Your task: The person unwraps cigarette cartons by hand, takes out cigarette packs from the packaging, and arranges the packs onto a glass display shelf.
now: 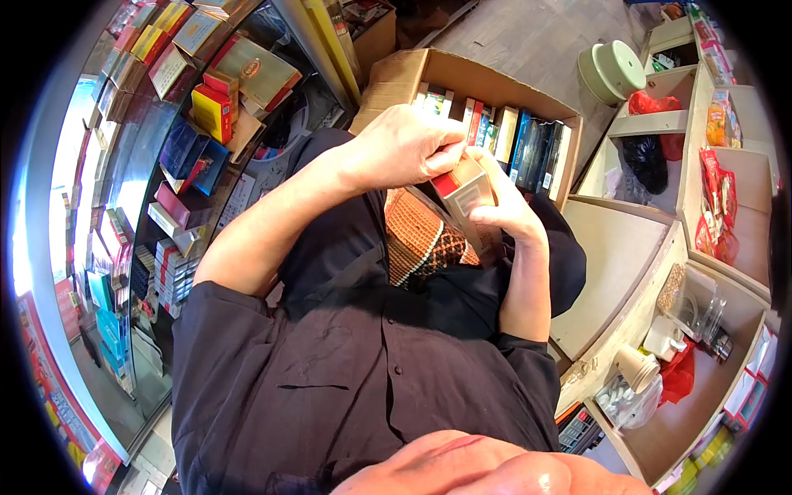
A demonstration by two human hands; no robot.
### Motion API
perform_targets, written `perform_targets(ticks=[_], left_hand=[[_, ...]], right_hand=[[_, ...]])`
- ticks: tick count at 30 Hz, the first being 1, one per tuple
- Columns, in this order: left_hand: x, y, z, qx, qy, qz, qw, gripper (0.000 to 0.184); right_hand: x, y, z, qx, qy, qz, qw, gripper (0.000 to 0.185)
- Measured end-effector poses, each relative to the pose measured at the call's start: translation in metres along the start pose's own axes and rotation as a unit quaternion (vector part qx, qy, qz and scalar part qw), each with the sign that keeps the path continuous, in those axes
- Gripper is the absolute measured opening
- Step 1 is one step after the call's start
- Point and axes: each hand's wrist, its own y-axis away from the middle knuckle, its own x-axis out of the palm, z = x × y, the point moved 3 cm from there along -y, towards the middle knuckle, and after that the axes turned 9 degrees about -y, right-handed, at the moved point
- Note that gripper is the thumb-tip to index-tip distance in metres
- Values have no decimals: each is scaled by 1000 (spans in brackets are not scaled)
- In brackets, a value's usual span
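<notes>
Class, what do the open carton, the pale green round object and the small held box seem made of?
Open carton: matt brown cardboard, by its stiff, folded flap.
Pale green round object: probably moulded plastic, by its smooth, even surface.
Small box: likely thin printed card, by its crisp folded edges; gloss unclear.

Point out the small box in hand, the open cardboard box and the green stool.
Small box (464, 189): head view, on its pale end.
Cardboard box (487, 85): head view, inner far wall.
Green stool (621, 68): head view, on its seat.

At the right of the frame you have a black plastic bag (647, 162) and red packets (726, 200), with beige cups (635, 368) lower right.
</notes>
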Motion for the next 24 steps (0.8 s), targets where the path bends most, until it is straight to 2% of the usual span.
perform_targets(ticks=[1,4,5,7,19,21,24], left_hand=[[1,0,0,-24,31,1,999,16],[9,0,2,-62,56,-19,996,22],[8,0,3,-62,55,-18,996,22],[7,0,4,-92,117,-18,989,18],[9,4,12,-131,306,-2,943,29],[7,3,9,-148,371,14,917,31],[6,1,9,-160,359,-8,920,32]], right_hand=[[1,1,0,26,-40,9,999,110],[-6,-4,-14,17,-21,21,999,115],[-6,-4,-16,17,-22,21,999,115],[-4,-4,-15,-35,-20,6,999,104],[-5,-3,-14,-57,-32,-17,998,109],[-8,-4,-17,-61,-34,-14,997,109],[-4,-3,-11,-51,-47,-16,997,106]])
